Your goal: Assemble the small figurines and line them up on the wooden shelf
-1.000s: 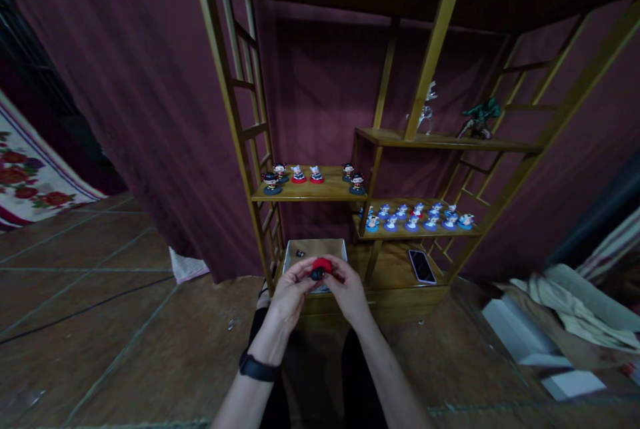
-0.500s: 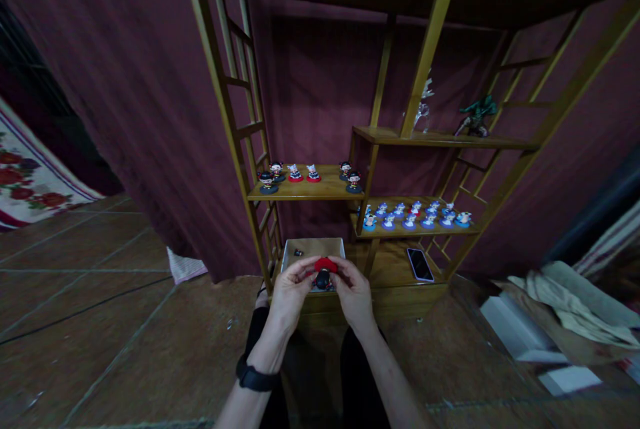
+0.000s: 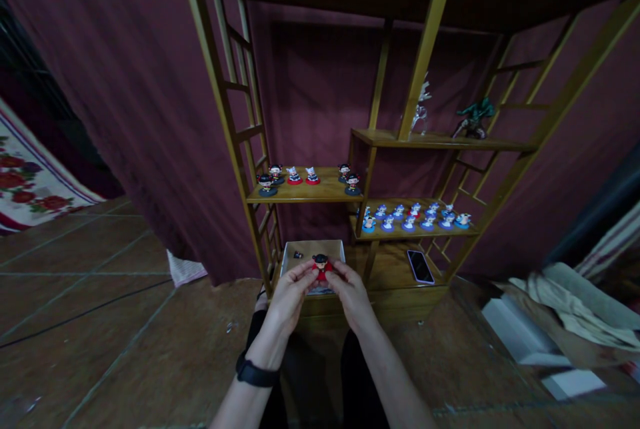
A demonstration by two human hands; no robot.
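Note:
Between my two hands is a small doll figurine with black hair and a red body, held upright. The fingers of my left hand pinch it from the left, and those of my right hand from the right. Just behind and below lies an open white-rimmed box on the bottom shelf, partly hidden by my hands. A small dark item rests inside it. Above, the left shelf carries similar black-haired figurines at both ends and two white cat-like figurines on red bases.
Several blue and white figurines stand in rows on the right shelf. A phone lies on the bottom board. Higher up are a green figure and a clear ornament. White boxes sit on the floor at right.
The figurine has been turned over in my fingers: its red base was uppermost with the head down, and now the head is up. Both hands stay on it.

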